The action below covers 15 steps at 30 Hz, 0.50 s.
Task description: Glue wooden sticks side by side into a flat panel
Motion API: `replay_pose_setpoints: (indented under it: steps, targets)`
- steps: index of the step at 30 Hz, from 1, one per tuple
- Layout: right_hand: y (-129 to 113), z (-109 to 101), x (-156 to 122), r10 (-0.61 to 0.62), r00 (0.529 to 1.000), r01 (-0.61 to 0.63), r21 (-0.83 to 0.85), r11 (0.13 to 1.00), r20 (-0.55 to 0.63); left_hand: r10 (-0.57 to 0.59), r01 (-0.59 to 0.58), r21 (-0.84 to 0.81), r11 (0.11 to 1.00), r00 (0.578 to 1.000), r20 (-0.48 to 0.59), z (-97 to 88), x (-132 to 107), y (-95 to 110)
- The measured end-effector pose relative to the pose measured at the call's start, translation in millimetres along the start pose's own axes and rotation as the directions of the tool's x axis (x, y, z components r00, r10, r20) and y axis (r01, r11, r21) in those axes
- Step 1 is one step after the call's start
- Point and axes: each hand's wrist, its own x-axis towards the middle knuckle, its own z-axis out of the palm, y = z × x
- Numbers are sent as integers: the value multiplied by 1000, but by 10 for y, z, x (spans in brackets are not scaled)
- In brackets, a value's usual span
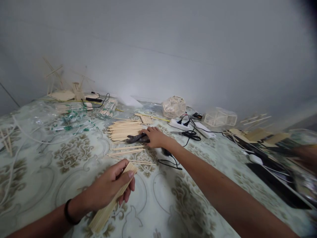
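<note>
My left hand [114, 181] is closed around a flat bundle of thin wooden sticks [106, 215], its thumb pressed across the top end. Farther forward, my right hand [156, 137] has its fingers over the handles of dark pliers [135, 138], which lie at the edge of a pile of wooden sticks [123, 129]. The palm side of that hand is hidden. A few loose sticks [126, 152] lie between the pile and my left hand.
A white power strip [179, 124], black scissors [189, 134] and cables lie right of the pile. Stick-built frames [174, 106] stand near the wall. Plastic-wrapped stick packs [109, 108] are at the left. At the far right is a person's blurred hand [305, 153].
</note>
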Motion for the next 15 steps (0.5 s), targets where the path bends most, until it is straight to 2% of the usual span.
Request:
replay_pose_setpoints:
  steps: [4, 8, 11, 15]
  targets:
    - [28, -93, 13, -26, 998, 29, 52, 998, -61, 42, -42, -2, 999, 999, -7, -7, 0, 51]
    - [-11, -248, -101, -15, 977, 47, 148, 988, -212, 91, -92, -25, 995, 996, -26, -19, 1, 84]
    - [-205, -371, -363, -17, 937, 109, 243, 964, -350, 117, -119, -54, 991, 993, -34, -42, -6, 85]
    - [-616, -406, -838, -97, 877, 276, 330, 903, -470, 122, -120, -103, 987, 993, 8, -60, -53, 107]
